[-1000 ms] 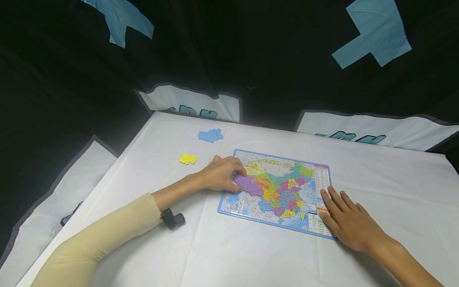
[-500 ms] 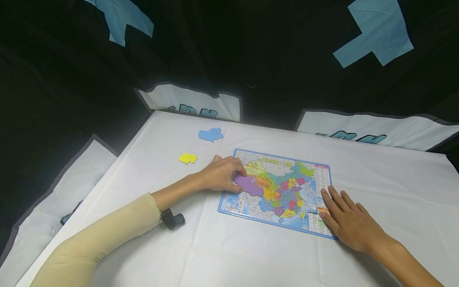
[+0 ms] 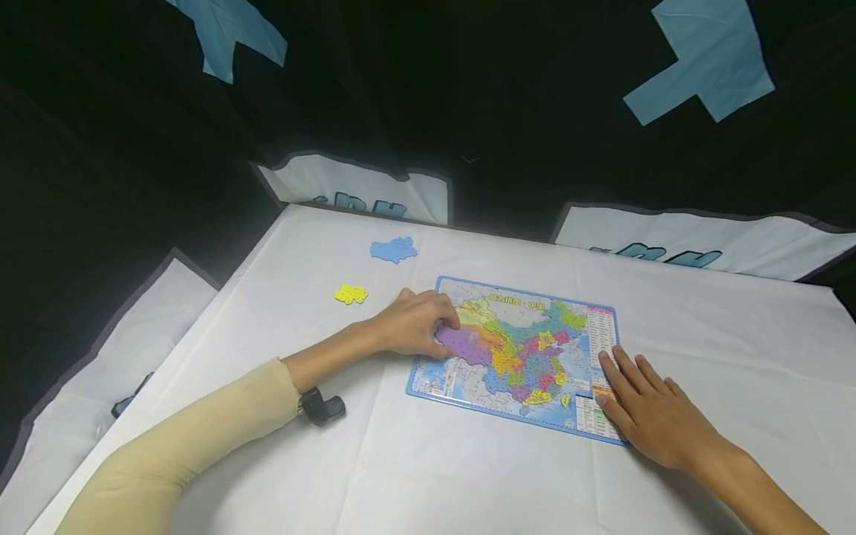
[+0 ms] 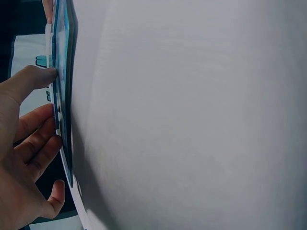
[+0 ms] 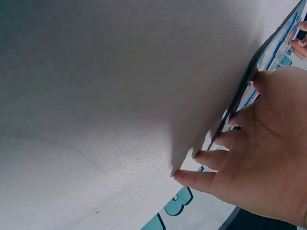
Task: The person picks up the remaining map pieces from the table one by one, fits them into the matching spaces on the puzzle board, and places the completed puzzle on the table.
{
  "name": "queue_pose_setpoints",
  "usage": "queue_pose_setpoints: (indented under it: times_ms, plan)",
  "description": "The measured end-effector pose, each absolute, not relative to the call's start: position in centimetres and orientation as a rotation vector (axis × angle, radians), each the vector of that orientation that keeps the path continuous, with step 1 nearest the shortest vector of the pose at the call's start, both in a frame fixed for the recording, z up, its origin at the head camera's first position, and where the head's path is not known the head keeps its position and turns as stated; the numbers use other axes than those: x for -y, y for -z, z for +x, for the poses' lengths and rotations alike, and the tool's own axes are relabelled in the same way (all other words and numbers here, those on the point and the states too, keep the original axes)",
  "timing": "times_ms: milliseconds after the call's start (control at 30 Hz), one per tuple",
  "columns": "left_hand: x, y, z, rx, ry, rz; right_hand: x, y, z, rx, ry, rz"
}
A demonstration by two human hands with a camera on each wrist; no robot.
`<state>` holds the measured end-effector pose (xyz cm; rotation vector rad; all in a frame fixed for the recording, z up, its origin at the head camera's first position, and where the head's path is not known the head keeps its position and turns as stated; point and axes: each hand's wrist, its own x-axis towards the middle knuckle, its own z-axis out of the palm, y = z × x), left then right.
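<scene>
A map puzzle board (image 3: 535,420) with a blue border lies on the white table, filled with many coloured pieces. At its left side my left hand (image 3: 416,325) pinches a purple puzzle piece (image 3: 464,346) between thumb and fingers, the piece lying over the map. In the left wrist view, the left hand's fingertips (image 4: 50,139) are right at the board's surface. My right hand (image 3: 658,416) rests with straight, spread fingers on the board's right edge, over the printed table. Seen from the right wrist, its outer fingers (image 5: 194,179) reach past the board onto the tablecloth.
A blue puzzle piece (image 3: 393,250) and a yellow puzzle piece (image 3: 351,294) lie loose on the table, beyond the left forearm. A black wrist device (image 3: 322,409) hangs at the left cuff. Behind the table's far edge hangs a black curtain (image 3: 508,96).
</scene>
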<state>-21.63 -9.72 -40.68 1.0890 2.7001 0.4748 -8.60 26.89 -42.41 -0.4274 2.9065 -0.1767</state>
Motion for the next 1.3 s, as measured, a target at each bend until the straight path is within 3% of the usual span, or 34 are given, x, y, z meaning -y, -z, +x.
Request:
queue_pose_setpoints:
  times_ms: [1300]
  plan:
    - [9.88, 41.02, -22.11, -2.576, -0.61, 1.081, -26.81, 42.42, -8.62, -2.901, 0.153, -0.42]
